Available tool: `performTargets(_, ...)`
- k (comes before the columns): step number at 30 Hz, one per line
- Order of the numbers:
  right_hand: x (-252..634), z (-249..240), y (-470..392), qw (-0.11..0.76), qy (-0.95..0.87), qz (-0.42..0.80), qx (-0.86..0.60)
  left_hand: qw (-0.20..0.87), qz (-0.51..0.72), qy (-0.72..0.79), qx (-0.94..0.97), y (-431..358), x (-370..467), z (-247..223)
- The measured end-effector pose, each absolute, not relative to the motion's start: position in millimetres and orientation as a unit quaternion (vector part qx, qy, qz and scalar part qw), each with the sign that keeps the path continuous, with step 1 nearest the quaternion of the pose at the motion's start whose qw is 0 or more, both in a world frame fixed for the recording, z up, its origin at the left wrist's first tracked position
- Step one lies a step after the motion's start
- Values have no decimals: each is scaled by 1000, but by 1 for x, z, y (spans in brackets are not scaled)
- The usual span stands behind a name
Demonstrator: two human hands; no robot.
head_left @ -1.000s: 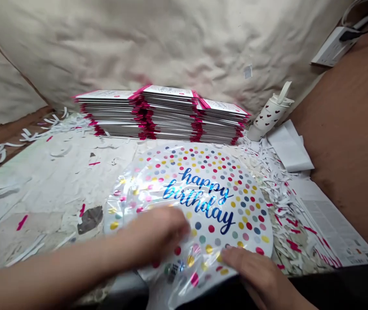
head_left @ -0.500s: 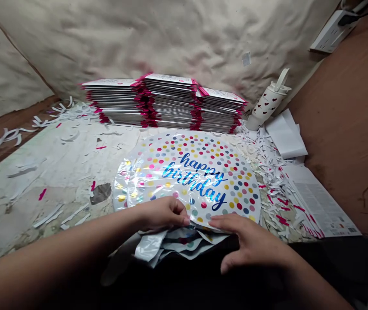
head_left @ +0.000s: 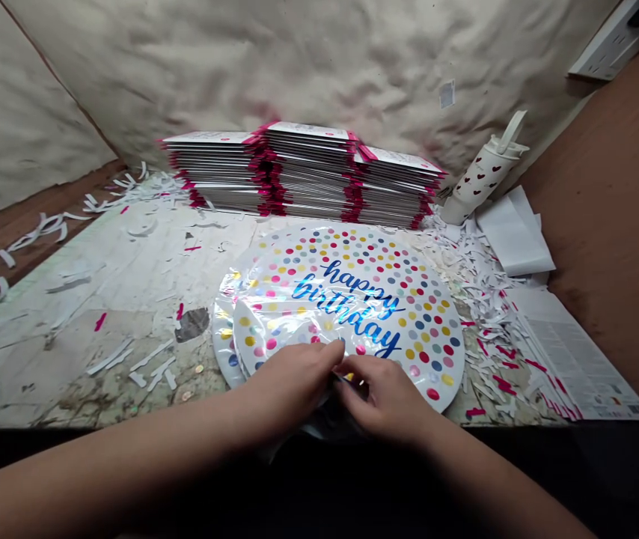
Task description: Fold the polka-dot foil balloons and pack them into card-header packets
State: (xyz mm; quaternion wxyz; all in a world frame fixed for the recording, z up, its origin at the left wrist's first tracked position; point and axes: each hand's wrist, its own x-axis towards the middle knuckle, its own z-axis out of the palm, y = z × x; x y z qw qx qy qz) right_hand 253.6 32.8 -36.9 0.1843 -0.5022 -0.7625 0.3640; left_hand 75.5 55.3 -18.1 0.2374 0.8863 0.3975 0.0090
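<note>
Flat foil balloons, white with coloured dots, lie in a pile at the table's front edge; the top foil balloon [head_left: 432, 329] reads "happy birthday" in blue. My left hand [head_left: 302, 374] is closed at the near edge of the top balloon, its fingertips mostly hidden behind the hand. Right beside it my right hand [head_left: 381, 393] pinches the same near edge between thumb and fingers. Both hands nearly touch, and the bit of foil between them is largely covered. Beneath my hands the lower balloons' edges hang in shadow.
Three stacks of pink-edged white cardboard packets [head_left: 311, 176] stand against the paper-covered wall. A white tumbler with hearts [head_left: 482, 180] leans at the back right. Paper shreds [head_left: 482, 299] lie along the right side, near printed packets [head_left: 583, 359] and folded white paper [head_left: 515, 232].
My right hand has moved left from lying spread on the foil and now pinches beside my left hand. The near edge's loose folds are now mostly covered. The view has shifted slightly.
</note>
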Motion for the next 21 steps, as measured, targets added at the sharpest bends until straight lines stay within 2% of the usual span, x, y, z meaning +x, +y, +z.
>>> performTargets(5, 255, -50, 30, 259, -722, 398, -503, 163, -31, 453, 876, 59, 22, -17)
performTargets(8, 263, -57, 27, 316, -680, 401, -527, 70, 15, 532, 844, 71, -26, -14)
performTargets(11, 263, -62, 17, 334, -702, 369, -509, 56, 86, 486, 868, 80, -43, -18)
performTargets(14, 264, -71, 2, 270, -818, 285, -421, 132, 76, 392, 907, 79, -31, -40)
performTargets(16, 276, -82, -5, 212, -857, 201, -425, 156, 49, 355, 920, 74, -22, -62)
performTargets(21, 352, -107, 4, 169, -728, 26, -664, 150, 108, 346, 920, 66, -20, -92)
